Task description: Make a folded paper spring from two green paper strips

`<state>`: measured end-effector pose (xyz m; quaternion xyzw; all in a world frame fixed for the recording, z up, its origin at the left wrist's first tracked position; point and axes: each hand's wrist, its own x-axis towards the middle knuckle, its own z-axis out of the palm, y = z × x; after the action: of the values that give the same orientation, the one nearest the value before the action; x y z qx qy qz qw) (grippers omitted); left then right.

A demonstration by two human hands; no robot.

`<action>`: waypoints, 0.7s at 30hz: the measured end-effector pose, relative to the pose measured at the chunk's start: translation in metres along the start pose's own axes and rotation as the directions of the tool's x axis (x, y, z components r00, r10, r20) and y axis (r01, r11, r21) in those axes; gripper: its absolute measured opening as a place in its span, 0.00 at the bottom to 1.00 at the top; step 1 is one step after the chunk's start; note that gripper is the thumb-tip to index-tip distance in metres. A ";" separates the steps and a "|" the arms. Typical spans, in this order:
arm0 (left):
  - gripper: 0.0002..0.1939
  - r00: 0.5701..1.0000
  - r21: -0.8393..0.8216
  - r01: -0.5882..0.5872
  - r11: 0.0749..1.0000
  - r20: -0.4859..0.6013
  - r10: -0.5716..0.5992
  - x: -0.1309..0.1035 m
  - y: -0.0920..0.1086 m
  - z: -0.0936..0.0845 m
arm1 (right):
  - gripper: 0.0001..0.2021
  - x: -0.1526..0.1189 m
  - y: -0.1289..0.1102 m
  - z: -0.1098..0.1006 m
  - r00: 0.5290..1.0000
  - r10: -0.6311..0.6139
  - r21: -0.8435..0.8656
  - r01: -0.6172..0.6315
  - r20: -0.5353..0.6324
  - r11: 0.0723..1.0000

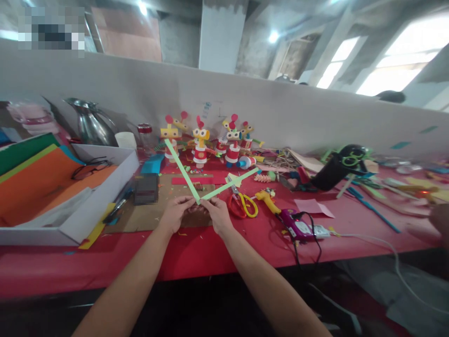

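Two light green paper strips (182, 172) meet at a corner in a V shape above the cardboard mat (133, 222). My left hand (178, 211) pinches them near the corner from the left. From the other side, my right hand (216, 213) closes its fingers on the same corner. One strip slants up and left, the other up and right. Just right of my right hand lie scissors (249, 206) with red and yellow handles. Behind the strips stand several paper-cup figures (200, 152) with yellow and red parts. A small coiled paper spring (198, 186) lies between the strips.
At the left is a white box (101, 196) holding coloured paper. A yellow glue gun (268, 202) and purple power strip (294, 224) with cables lie right. Farther right are a black container (329, 173), a blue stick (380, 216) and a person's hand (440, 217).
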<state>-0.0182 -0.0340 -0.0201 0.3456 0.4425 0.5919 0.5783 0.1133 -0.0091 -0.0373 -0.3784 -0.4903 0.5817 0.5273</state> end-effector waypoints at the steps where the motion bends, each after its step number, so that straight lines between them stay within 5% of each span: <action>1: 0.16 1.000 -0.011 0.014 1.000 0.001 -0.014 -0.001 0.001 0.001 | 0.09 0.000 0.001 0.000 1.000 0.002 0.002 -0.002 -0.003 1.000; 12: 0.15 0.999 -0.044 0.037 0.998 -0.011 -0.038 0.001 -0.004 0.001 | 0.08 0.001 -0.001 -0.001 0.996 0.084 0.081 -0.081 -0.034 0.993; 21: 0.10 0.996 0.063 -0.093 0.994 0.025 0.091 -0.002 -0.002 0.000 | 0.14 0.003 0.000 -0.006 0.989 0.142 0.070 -0.144 0.030 0.987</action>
<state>-0.0171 -0.0359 -0.0221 0.3905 0.4383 0.5995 0.5441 0.1186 -0.0048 -0.0382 -0.3863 -0.4471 0.6398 0.4915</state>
